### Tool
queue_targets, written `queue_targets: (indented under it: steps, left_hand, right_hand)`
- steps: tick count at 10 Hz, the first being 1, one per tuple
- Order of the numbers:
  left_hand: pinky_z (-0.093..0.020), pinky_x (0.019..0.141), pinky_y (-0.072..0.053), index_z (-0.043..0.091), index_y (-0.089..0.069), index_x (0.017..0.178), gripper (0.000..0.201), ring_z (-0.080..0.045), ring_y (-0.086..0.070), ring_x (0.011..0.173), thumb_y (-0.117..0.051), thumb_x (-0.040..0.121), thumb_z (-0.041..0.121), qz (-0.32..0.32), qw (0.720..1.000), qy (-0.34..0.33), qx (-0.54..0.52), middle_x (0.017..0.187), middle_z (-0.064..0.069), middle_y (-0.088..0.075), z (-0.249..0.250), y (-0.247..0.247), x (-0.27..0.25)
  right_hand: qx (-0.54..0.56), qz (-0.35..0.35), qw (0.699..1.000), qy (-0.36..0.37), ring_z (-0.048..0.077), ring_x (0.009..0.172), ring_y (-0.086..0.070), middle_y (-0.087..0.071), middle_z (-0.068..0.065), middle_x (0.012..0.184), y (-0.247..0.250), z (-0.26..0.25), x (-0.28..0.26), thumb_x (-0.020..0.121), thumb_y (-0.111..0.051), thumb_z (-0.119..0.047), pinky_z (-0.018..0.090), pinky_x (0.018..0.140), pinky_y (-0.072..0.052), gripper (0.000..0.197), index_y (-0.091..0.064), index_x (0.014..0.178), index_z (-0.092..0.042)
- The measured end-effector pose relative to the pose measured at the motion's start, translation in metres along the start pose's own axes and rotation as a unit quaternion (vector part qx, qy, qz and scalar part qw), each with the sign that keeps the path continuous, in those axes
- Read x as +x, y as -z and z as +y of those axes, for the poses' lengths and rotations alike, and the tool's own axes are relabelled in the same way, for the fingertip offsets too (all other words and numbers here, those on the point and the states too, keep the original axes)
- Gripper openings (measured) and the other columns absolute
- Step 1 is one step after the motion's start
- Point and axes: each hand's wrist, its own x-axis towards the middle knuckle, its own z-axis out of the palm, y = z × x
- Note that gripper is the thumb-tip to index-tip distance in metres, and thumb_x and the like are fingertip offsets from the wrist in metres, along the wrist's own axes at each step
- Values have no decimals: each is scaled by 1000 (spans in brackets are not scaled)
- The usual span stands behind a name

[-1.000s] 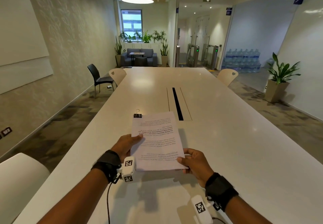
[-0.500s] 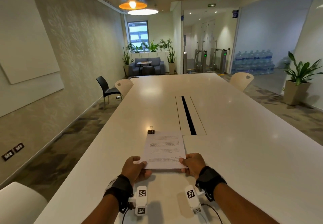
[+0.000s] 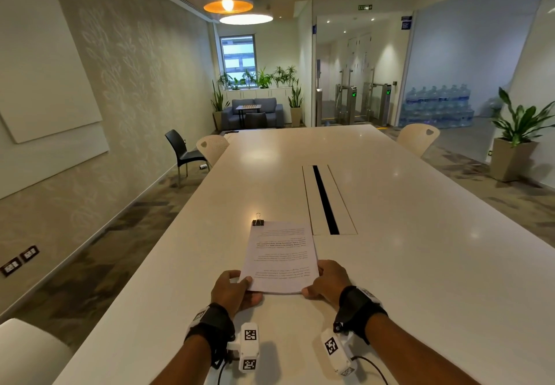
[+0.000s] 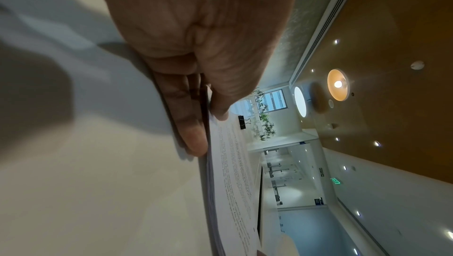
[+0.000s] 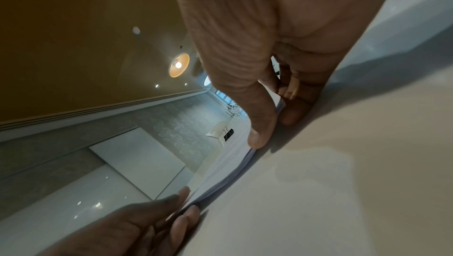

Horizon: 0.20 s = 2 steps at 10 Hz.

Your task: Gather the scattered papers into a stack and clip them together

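Observation:
A stack of printed white papers [image 3: 280,257] lies on the long white table [image 3: 420,234], its near edge slightly raised. My left hand [image 3: 237,288] pinches the stack's near left corner, thumb on top and fingers beneath, as the left wrist view shows on the stack [image 4: 232,173]. My right hand [image 3: 326,279] pinches the near right corner the same way, seen against the stack [image 5: 230,169] in the right wrist view. A black binder clip [image 3: 258,222] with silver handles stands on the table at the stack's far left corner; it also shows as the clip [image 4: 244,122] and the clip [image 5: 228,134].
A dark cable slot [image 3: 326,200] runs along the table's middle, just right of the papers. Cream chairs [image 3: 211,147] stand at the far table corners and a black chair [image 3: 180,152] by the left wall. A white chair back [image 3: 27,351] is at my near left.
The stack has been lowered from a lifted, tilted hold down to the table, its far corner now by the clip. Both hands slid to the near corners; my head view rose.

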Motion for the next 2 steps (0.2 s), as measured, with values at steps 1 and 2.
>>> queue_targets:
  steps: [1, 2]
  left_hand:
    - [-42, 63, -70, 4, -56, 130, 33, -34, -72, 63, -72, 105, 20, 42, 997, -3, 64, 112, -30, -76, 5, 3, -8]
    - [-38, 62, -69, 6, -58, 128, 35, -29, -72, 60, -72, 105, 29, 92, 988, -13, 127, 113, -23, -75, 3, 10, -16]
  right_hand:
    - [-77, 6, 997, 0, 22, 109, -73, -76, 9, 124, 4, -7, -9, 68, -97, -24, 28, 88, -65, 51, -70, 110, -12]
    - [-109, 1, 993, -36, 23, 123, -67, -66, 10, 138, 10, -5, -20, 68, -96, -38, 28, 97, -58, 78, -63, 133, -11]
